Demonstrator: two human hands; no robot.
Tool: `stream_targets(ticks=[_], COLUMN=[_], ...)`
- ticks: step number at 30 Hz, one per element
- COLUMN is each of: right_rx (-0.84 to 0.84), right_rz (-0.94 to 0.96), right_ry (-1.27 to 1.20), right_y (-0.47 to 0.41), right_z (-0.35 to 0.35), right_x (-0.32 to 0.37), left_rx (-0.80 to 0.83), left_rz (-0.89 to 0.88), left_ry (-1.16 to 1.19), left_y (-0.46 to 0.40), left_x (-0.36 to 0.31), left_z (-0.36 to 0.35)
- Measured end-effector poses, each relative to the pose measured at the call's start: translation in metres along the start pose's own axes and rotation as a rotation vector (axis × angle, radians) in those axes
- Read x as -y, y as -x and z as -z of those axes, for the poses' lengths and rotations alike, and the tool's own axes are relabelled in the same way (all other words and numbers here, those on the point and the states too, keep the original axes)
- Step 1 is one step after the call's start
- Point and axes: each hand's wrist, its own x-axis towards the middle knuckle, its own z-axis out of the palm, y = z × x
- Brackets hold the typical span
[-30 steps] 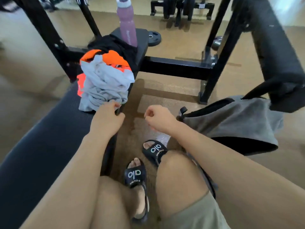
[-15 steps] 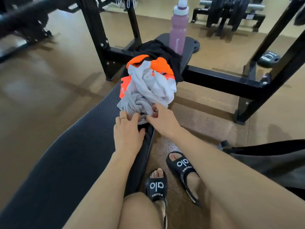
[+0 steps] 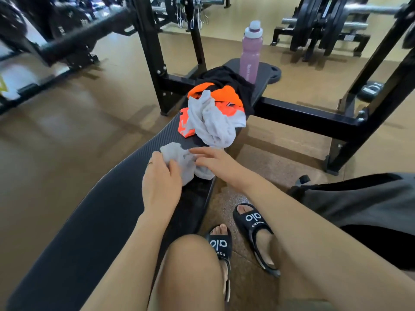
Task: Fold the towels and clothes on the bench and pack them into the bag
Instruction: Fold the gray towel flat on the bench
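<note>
A crumpled pale grey towel (image 3: 208, 122) trails from a pile on the black bench (image 3: 101, 212) toward me. My left hand (image 3: 160, 178) grips its near end, thumb over the cloth. My right hand (image 3: 211, 159) rests on the same end with straight fingers. Behind the towel lie an orange garment (image 3: 224, 94) and a black garment (image 3: 226, 76). The dark grey bag (image 3: 359, 198) sits on the floor at the right, partly cut off by the frame.
A pink water bottle (image 3: 250, 52) stands at the bench's far end. The black rack frame (image 3: 303, 117) crosses behind the bench. A weight plate (image 3: 370, 88) lies on the floor at right. My feet in black slides (image 3: 253, 223) rest beside the bench.
Both hands have pulled the near end of the grey towel out of the pile toward me along the bench. The view has swung up and left, away from the bag.
</note>
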Motion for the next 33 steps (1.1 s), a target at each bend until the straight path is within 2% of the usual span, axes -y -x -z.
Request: stream_targets(ticks=[4,7,11,14,19,23,25,28,33], right_rx=[0.006,0.003,0.042,0.044,0.164,0.173,0.096,-0.045,-0.107], right_rz=[0.022,0.046,0.068,0.053,0.040,0.103,0.138,0.187,0.166], right_ry=[-0.031,-0.099,-0.100,-0.212,-0.345,-0.248,-0.245,-0.213,-0.235], right_y=[0.031,0.053,0.071,0.077,0.077,0.073,0.069,0.063,0.054], right_z=[-0.021,-0.032,-0.033,-0.028,-0.040,-0.050,-0.053,-0.057,-0.059], right_x=[0.005,0.008,0.001,0.002,0.006,0.005,0.004,0.006,0.009], left_rx=[-0.028,0.017,0.203,0.369,0.602,0.716,0.709,0.609,0.474], left_rz=[0.080,0.116,0.232,0.318,0.463,0.407,0.405,0.433,0.531], left_ry=[0.182,0.284,0.339,0.358,0.566,0.564,0.542,0.465,0.451], left_y=[0.014,0.021,0.019,0.016,0.028,0.035,0.033,0.026,0.016], left_x=[-0.019,-0.035,-0.038,-0.033,-0.015,0.008,0.011,0.022,0.046], left_z=[0.037,0.059,0.079,0.095,0.106,0.104,0.106,0.106,0.110])
